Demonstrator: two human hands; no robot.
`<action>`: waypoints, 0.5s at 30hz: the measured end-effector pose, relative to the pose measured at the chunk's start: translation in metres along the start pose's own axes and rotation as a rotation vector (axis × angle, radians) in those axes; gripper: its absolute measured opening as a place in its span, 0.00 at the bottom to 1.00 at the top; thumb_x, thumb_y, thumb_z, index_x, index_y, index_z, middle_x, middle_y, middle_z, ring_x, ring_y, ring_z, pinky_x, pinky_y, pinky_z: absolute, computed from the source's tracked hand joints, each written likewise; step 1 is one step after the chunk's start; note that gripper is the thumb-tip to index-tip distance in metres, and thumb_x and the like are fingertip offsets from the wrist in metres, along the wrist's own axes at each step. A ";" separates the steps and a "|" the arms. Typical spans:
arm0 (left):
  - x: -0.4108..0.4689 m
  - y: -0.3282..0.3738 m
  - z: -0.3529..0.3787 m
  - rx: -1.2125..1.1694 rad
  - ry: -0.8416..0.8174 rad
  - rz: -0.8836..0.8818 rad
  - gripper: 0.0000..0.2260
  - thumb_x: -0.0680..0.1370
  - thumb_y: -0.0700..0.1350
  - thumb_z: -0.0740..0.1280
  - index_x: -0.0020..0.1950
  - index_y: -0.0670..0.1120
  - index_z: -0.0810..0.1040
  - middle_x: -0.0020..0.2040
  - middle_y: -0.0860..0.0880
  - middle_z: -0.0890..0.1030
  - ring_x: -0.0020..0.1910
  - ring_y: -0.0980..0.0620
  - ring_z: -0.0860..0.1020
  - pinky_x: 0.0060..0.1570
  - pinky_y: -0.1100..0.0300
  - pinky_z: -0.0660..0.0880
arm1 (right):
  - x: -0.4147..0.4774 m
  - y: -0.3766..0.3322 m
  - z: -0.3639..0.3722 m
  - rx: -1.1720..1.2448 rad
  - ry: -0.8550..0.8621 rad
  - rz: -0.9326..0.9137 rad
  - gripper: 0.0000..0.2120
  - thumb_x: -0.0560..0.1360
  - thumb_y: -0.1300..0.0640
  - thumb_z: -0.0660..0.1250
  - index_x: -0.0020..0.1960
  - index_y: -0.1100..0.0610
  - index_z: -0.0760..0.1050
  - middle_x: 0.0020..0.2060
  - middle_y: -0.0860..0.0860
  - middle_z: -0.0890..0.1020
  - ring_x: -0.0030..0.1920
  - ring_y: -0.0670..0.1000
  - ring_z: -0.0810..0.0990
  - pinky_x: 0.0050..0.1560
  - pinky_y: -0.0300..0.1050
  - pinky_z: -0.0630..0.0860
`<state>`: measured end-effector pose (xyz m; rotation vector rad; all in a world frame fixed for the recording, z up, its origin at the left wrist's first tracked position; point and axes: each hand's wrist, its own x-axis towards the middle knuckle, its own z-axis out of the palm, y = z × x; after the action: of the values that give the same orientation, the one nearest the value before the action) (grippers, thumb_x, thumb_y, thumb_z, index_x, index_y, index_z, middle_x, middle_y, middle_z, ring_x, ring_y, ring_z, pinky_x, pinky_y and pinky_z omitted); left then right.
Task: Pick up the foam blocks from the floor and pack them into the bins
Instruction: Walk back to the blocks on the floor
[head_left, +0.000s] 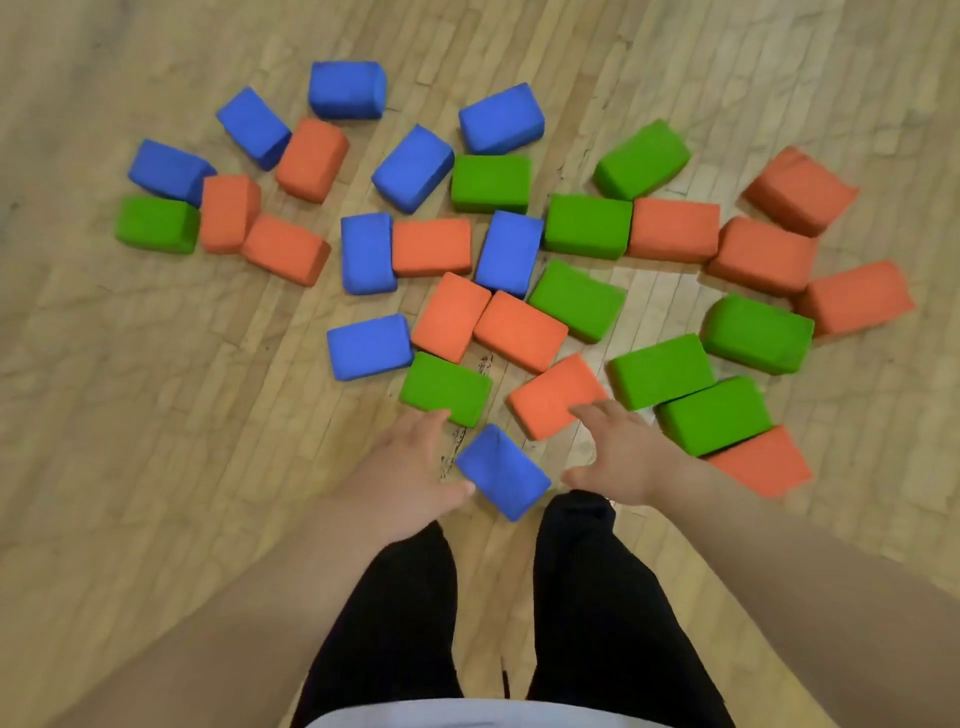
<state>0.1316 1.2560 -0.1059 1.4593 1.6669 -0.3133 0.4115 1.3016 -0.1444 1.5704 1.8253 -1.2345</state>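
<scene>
Foam blocks (587, 226) in blue, orange and green lie scattered, many touching, across a wooden floor (156, 364). None is in hand.

The nearest blue block (503, 472) lies flat on the floor between the two hands, just ahead of black trouser legs (597, 597).

Left hand (410, 467): fingers spread and empty, thumb tip at the blue block's left edge. Contact cannot be told. Its fingertips reach a green block (445, 387).

Right hand (623, 457): fingers spread, gripping nothing, fingertips over the corner of an orange block (550, 397).
</scene>
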 end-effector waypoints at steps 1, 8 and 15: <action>0.017 -0.003 0.002 -0.013 -0.003 -0.007 0.44 0.74 0.61 0.72 0.83 0.57 0.51 0.82 0.52 0.54 0.80 0.50 0.55 0.77 0.50 0.60 | 0.018 0.004 0.002 0.009 -0.018 0.002 0.47 0.71 0.39 0.73 0.82 0.50 0.54 0.81 0.57 0.57 0.78 0.61 0.61 0.74 0.51 0.63; 0.164 -0.067 0.063 -0.133 -0.088 -0.149 0.44 0.73 0.58 0.74 0.82 0.57 0.53 0.79 0.51 0.61 0.76 0.48 0.64 0.74 0.49 0.66 | 0.168 0.035 0.080 0.059 -0.114 0.070 0.48 0.69 0.40 0.74 0.82 0.49 0.55 0.78 0.56 0.62 0.74 0.62 0.67 0.72 0.54 0.68; 0.283 -0.178 0.205 -0.280 -0.243 -0.380 0.45 0.74 0.56 0.76 0.84 0.52 0.54 0.79 0.44 0.63 0.76 0.46 0.65 0.70 0.57 0.64 | 0.321 0.046 0.208 0.089 -0.197 0.084 0.43 0.72 0.48 0.74 0.81 0.49 0.56 0.73 0.56 0.68 0.71 0.61 0.69 0.69 0.49 0.67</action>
<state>0.0816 1.2579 -0.4954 0.8598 1.7022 -0.4278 0.3243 1.3050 -0.5193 1.4969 1.5852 -1.3952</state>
